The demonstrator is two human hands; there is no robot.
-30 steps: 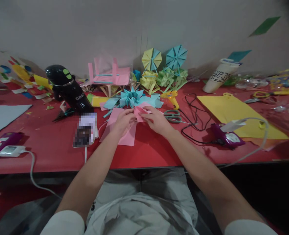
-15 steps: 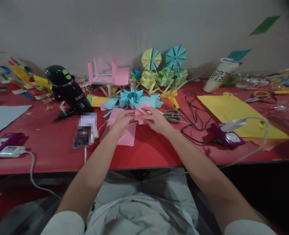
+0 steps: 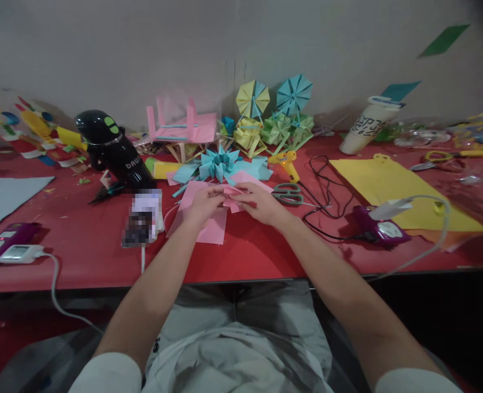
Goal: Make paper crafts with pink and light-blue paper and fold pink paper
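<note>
Between my two hands is a small folded piece of pink paper (image 3: 232,206). My left hand (image 3: 206,206) grips its left side, fingers pinched together. From the right, my right hand (image 3: 260,202) pinches the same paper with thumb and fingers. Beneath my left hand lies a larger pink paper sheet (image 3: 212,233) on the red table. Just beyond my fingers sits a blue folded-paper star (image 3: 219,165). Green-handled scissors (image 3: 288,194) lie right of my right hand, with a yellow glue gun (image 3: 286,162) behind them.
A black bottle (image 3: 120,153) leans at left, near a phone (image 3: 143,218) on a cable. Purple power strips (image 3: 378,229) sit on both sides. Yellow paper (image 3: 405,191) and a tilted paper cup (image 3: 368,125) are at right. Folded-paper models (image 3: 249,136) stand along the wall.
My fingers have shifted slightly on the small pink paper, its upper part now flatter between them. Both hands stay in nearly the same place.
</note>
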